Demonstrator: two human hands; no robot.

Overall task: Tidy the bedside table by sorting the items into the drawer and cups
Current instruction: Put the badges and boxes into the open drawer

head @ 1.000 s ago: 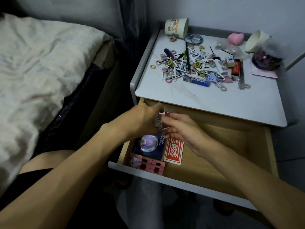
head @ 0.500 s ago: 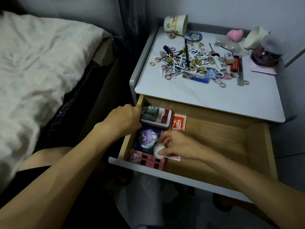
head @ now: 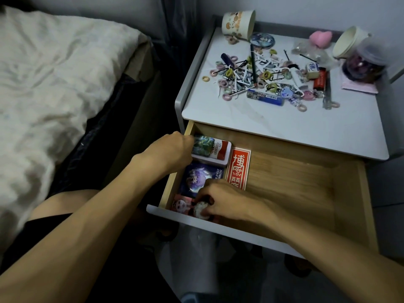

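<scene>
Drawer (head: pixel 306 182) stands pulled open at 5 o'clock, below the surface (head: pixel 284 132). Surface's 12 o'clock half carries loose clutter (head: pixel 262 73) (hair ties, pins, small tubes), with a patterned cup (head: pixel 238 24) and a white cup (head: pixel 347 41) both tipped over. Left hand (head: pixel 172 152), at the drawer's 10 o'clock corner, grips a card tin (head: pixel 215 149). Right hand (head: pixel 220 197), at its 8 o'clock corner, pinches a small round badge (head: pixel 200 209).

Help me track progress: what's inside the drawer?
A card box the left hand grips, a purple card, a red packet, a pink box, and a round badge the right hand pinches. Beneath the hands: hidden.
</scene>
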